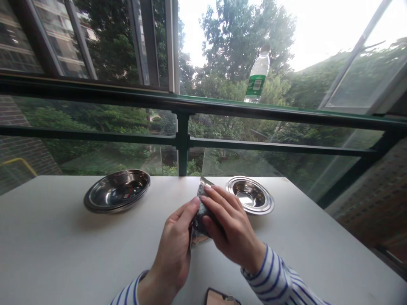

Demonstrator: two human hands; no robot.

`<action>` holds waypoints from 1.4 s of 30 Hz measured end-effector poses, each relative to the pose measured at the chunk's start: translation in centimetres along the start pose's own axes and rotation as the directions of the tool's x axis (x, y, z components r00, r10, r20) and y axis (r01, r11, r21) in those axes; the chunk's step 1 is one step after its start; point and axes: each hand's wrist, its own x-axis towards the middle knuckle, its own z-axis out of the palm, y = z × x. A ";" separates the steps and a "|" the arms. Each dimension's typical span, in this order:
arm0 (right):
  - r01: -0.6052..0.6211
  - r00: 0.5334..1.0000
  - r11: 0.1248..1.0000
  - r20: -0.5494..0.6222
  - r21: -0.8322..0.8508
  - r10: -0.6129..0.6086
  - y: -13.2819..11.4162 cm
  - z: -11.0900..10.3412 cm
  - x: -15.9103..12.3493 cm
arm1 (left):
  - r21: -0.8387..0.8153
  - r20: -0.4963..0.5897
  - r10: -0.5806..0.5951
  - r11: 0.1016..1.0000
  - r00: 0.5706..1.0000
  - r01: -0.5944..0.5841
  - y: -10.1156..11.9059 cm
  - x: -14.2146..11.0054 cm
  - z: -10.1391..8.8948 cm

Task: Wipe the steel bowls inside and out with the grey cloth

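Over the middle of the white table, a shiny metal dish (204, 185) is held up on edge, tilted and mostly covered by my fingers. My left hand (178, 239) is closed on its left rim, thumb pressed against the near face. Across its right side lies my right hand (230, 220), fingers curved over the surface and touching it. Between the hands the surface looks dark grey and speckled; whether that is reflection or a separate material I cannot tell.
A large steel basin (95, 201) stands at the back left of the table (47, 254), and a smaller steel bowl (269, 203) at the back right. A phone (214, 297) lies at the near edge. Beyond are a green railing (182, 144) and a plastic bottle (256, 82).
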 end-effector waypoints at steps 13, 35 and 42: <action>0.036 0.999 0.999 -0.029 -0.027 -0.036 0.1 0.1 -0.2 | 0.017 -0.002 0.023 1.000 1.000 -0.023 -0.1 0.2 -0.1; -0.124 0.992 0.981 -0.006 0.146 0.126 1.7 -0.7 0.4 | 0.201 0.017 -0.004 0.980 1.000 0.001 0.0 -0.1 -0.1; -0.087 0.996 0.974 0.015 0.208 0.086 1.2 -0.8 0.2 | 0.242 0.036 0.006 0.970 0.999 -0.014 0.2 0.3 -0.3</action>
